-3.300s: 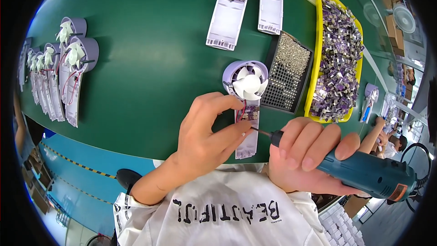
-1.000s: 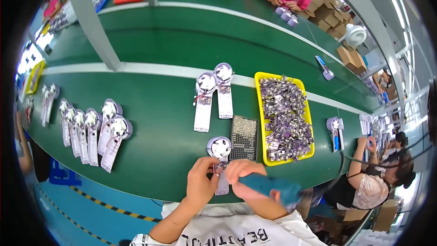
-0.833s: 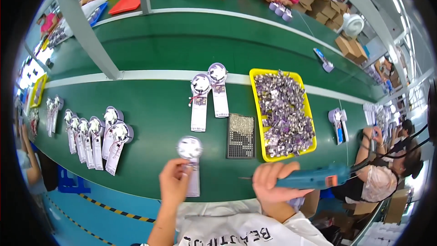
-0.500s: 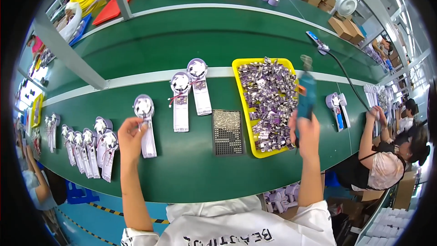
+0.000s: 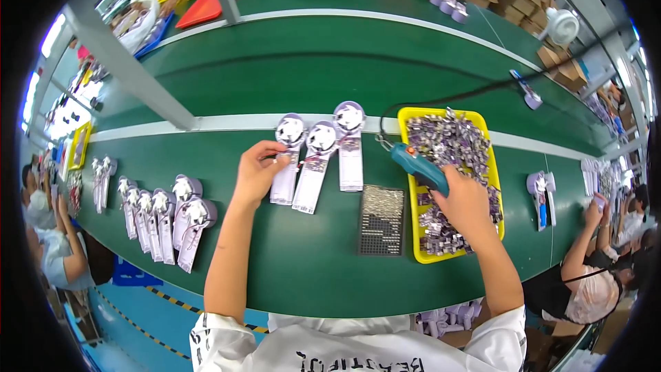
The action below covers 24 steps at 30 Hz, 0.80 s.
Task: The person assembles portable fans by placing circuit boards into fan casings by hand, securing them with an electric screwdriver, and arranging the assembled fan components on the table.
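My left hand (image 5: 261, 171) is pinched at the neck of a white-and-lilac handheld fan housing (image 5: 284, 182), the leftmost of three lying side by side. The middle fan housing (image 5: 313, 182) slants beside it, and the third fan housing (image 5: 350, 162) lies to the right. Thin red wires show between the first two. My right hand (image 5: 468, 200) is wrapped round a teal electric screwdriver (image 5: 418, 167) above the yellow tray (image 5: 417, 231). Its metal loop and cable point up and left; the bit end is hidden behind my hand.
Small metallic parts (image 5: 441, 141) fill the tray. A black plate (image 5: 381, 241) with rows of screws lies left of it. More fan housings (image 5: 163, 224) stand in a row at left. A black cable (image 5: 482, 87) crosses above the bench. Co-workers sit across and at both sides.
My left hand has brought the leftmost fan housing right and farther back, against the other two. My right hand has tilted the screwdriver from upright to leaning left. The view has shifted.
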Motion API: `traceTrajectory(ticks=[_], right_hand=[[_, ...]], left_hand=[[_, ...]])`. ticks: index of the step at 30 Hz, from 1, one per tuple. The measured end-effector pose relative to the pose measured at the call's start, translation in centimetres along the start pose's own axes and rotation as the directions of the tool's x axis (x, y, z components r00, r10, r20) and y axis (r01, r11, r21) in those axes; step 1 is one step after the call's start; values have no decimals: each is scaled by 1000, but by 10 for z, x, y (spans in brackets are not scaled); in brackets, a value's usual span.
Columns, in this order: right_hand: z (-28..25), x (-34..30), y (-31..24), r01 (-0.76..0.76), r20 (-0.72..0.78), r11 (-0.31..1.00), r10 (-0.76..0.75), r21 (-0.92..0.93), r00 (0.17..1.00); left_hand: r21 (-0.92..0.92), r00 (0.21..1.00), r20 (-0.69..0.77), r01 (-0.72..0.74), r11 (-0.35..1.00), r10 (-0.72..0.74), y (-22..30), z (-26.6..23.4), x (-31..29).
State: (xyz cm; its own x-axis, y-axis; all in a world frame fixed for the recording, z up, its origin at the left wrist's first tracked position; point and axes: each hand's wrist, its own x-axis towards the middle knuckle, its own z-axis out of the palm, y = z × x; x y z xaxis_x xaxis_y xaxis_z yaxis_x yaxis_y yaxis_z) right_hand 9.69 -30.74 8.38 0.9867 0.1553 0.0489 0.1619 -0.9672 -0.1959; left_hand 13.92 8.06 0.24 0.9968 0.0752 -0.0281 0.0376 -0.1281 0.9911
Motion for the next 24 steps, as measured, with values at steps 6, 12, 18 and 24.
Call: traceTrajectory(ticks=[6,12,18,24], right_hand=[[-6,1,-5,-106,-110,987,119,118,987],[0,-19,-24,-121,-60,675,238,728,969],[12,-111,-111,-401,440,-193,242,895,865],[47,-113,-167,-400,543,-449,255,799,800]], left_hand=[[-138,996,81,33,990,-22,0,2,2],[-62,999,47,13,998,-10,-14,-8,-10],[179,989,129,-89,980,67,5,5,-19],[-73,991,103,97,993,-89,50,12,-182]])
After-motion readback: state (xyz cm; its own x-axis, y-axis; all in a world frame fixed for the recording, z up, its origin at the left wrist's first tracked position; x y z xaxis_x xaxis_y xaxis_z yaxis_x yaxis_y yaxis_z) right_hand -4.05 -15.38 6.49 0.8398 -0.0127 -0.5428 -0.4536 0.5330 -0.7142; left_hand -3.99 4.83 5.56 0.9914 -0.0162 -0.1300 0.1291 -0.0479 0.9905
